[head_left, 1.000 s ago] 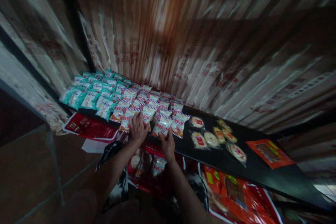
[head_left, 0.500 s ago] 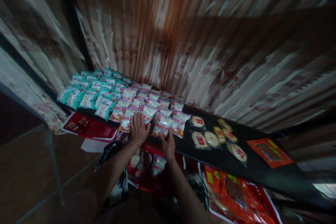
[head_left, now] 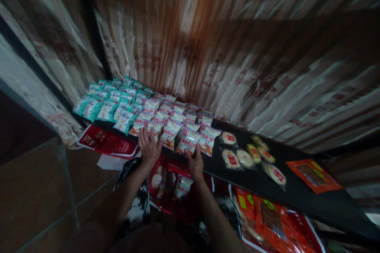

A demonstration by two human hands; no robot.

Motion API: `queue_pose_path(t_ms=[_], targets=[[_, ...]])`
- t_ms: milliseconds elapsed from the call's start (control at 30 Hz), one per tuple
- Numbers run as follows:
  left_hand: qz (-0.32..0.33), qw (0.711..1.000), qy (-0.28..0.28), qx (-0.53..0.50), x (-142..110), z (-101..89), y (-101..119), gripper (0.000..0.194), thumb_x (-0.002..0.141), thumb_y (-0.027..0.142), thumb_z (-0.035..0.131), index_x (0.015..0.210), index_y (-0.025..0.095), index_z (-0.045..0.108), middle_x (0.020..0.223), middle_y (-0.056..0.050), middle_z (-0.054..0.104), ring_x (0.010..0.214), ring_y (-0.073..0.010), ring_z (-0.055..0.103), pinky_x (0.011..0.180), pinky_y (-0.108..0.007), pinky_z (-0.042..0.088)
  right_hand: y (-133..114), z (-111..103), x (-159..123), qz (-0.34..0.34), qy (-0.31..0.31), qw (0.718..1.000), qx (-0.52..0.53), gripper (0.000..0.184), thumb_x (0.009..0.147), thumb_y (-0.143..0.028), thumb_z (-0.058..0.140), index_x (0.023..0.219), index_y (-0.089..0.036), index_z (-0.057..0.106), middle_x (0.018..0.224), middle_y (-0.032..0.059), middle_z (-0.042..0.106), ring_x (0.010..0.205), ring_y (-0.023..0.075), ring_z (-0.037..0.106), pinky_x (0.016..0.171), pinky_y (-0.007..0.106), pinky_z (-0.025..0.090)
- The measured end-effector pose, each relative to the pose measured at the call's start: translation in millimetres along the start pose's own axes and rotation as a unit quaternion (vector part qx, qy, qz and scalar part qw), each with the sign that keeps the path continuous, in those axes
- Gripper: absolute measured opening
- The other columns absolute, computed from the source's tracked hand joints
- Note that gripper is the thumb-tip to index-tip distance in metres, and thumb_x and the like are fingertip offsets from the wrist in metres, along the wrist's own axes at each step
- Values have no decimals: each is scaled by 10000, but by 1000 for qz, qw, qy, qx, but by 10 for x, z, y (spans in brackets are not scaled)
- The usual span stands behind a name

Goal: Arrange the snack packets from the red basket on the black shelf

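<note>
Several white snack bags with red lettering and striped tops stand in rows on a black shelf [head_left: 299,193]. My left hand [head_left: 151,148] lies with its fingers spread against the lower front of one snack bag [head_left: 154,127]. Just right of it, another snack bag [head_left: 169,132] leans in the front row. My right hand [head_left: 196,164] touches the lower edge of a front snack bag [head_left: 189,140], its thumb and fingers apart. Beside that stands one more bag [head_left: 209,138].
Teal snack bags [head_left: 107,110] fill the shelf's left end. To the right lie round wrapped pastries [head_left: 230,159], small yellow packets [head_left: 253,153] and an orange packet [head_left: 314,176]. Below are red baskets [head_left: 108,140], one holding orange packets [head_left: 271,221]. A striped curtain [head_left: 208,47] hangs behind.
My left hand has slid left along the front row and sits lower on the bags. My right hand stays at the same bag. The view has shifted slightly.
</note>
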State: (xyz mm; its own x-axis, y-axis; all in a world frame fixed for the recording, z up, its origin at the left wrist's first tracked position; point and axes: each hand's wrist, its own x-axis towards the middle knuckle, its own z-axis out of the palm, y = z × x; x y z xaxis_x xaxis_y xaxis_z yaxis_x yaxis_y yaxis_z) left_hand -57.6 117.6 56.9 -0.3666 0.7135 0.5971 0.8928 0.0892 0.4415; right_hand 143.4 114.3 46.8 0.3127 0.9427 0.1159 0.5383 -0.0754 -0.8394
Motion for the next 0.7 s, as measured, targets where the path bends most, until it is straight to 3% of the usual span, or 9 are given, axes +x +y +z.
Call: queue_pose_path(t_ms=[133, 333, 467, 567, 700], targets=[[-18, 999, -32, -2, 32, 15, -82, 578, 895, 413, 463, 1407, 160, 378, 1488, -197, 315, 1332, -346, 364, 967, -486, 431, 23, 8, 12, 2, -1, 1000, 12, 864, 735, -659, 536, 1414, -141, 410, 1225, 152, 618, 1121, 308, 563, 898, 365, 427], [-8, 1000, -6, -19, 81, 38, -109, 544, 920, 377, 423, 1396, 117, 375, 1423, -201, 415, 1287, -326, 431, 961, -447, 441, 29, 19, 25, 0, 1, 1000, 12, 874, 727, -659, 535, 1410, -129, 410, 1256, 159, 601, 1142, 311, 555, 920, 381, 425], [10, 999, 18, -37, 167, 82, -98, 550, 932, 398, 403, 1401, 115, 356, 1431, -208, 402, 1323, -314, 396, 1023, -461, 395, 55, 24, 35, 0, 5, 1000, 13, 851, 729, -644, 549, 1392, -122, 435, 1203, 155, 636, 1131, 309, 565, 914, 379, 434], [39, 998, 3, -40, 210, 147, -103, 559, 943, 416, 373, 1403, 100, 348, 1450, -219, 373, 1362, -317, 339, 1057, -478, 355, 59, 26, 27, 5, 3, 1000, 9, 832, 741, -629, 546, 1400, -137, 420, 1212, 151, 632, 1152, 307, 557, 934, 390, 430], [79, 996, -12, -33, 187, 239, -116, 534, 952, 409, 347, 1395, 111, 369, 1471, -213, 346, 1411, -321, 234, 1094, -521, 282, 5, 44, -16, -43, 22, 999, 8, 849, 787, -587, 517, 1465, -139, 269, 1389, 175, 486, 1274, 293, 464, 1017, 421, 384]])
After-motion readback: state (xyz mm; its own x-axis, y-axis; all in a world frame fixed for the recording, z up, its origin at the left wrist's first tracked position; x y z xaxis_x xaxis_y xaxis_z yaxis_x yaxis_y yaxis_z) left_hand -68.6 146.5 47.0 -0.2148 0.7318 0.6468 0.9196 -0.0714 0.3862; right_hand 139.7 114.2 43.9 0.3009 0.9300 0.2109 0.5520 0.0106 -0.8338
